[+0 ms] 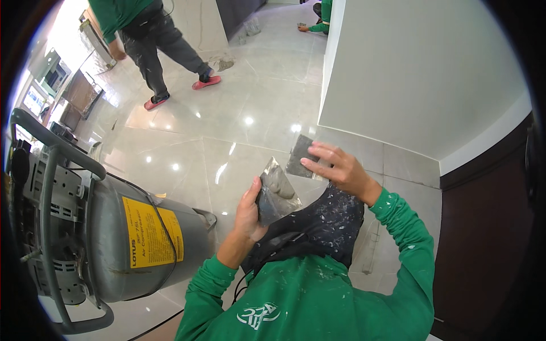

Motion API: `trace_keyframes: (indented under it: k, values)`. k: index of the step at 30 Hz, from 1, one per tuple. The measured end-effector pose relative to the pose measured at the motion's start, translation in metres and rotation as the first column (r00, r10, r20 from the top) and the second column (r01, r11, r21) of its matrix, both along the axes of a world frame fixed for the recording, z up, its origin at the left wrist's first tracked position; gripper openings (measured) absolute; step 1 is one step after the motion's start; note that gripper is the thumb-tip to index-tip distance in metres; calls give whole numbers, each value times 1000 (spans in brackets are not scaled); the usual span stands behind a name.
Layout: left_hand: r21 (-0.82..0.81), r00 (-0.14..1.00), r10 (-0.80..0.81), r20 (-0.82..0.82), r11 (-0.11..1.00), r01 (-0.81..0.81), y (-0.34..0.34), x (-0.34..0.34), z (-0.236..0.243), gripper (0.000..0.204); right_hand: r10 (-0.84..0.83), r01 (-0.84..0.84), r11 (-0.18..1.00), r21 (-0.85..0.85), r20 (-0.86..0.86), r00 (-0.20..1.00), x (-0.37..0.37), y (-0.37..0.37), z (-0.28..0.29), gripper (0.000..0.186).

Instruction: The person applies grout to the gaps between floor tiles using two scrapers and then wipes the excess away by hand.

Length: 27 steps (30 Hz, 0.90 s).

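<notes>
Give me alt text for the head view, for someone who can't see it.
A person's left hand holds a smeared metal putty blade, the right hand a flat gray blade, above tiled floor. Air compressor at left; co-worker in pink shoes ahead.

- Glossy pale-grey tiled floor (187,133) with thin joints.
- Small, round white light reflections (248,121) and longer streaks across it.
- Smooth pale-grey wall (421,68), upper right, bordered by a plain white strip (483,136).
- Dark reddish-brown, door-like panel (483,233), right edge.
- Cream, veined, stone-like wall face (199,23) beside a dark-grey upright surface (236,14).
- Bright white light (62,23), upper left.
</notes>
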<state>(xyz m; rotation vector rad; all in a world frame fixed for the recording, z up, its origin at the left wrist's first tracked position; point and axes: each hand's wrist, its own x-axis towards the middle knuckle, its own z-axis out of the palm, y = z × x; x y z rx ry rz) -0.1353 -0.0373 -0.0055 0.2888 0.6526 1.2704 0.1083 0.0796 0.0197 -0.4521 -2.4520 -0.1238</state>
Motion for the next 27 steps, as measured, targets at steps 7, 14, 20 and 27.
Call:
trace_keyframes:
  k: [7, 14, 20, 27]
  values:
    - [575, 549, 569, -612, 797, -185, 8, -24, -28, 41, -389, -302, 476, -826, -506, 770, -5, -33, 24, 27]
    - [914, 59, 964, -258, 223, 338, 36, -23, -11, 40, -623, -661, -438, -609, -324, 712, -27, -63, 61, 25]
    - [774, -69, 954, -293, 279, 569, 38, -30, -10, 25, -634, -707, -427, -563, -372, 679, -15, -60, 46, 26]
    - [-150, 941, 283, -187, 938, -312, 21, 1, -59, 41, -843, -831, -39, -555, -429, 325, 73, -38, -24, 33]
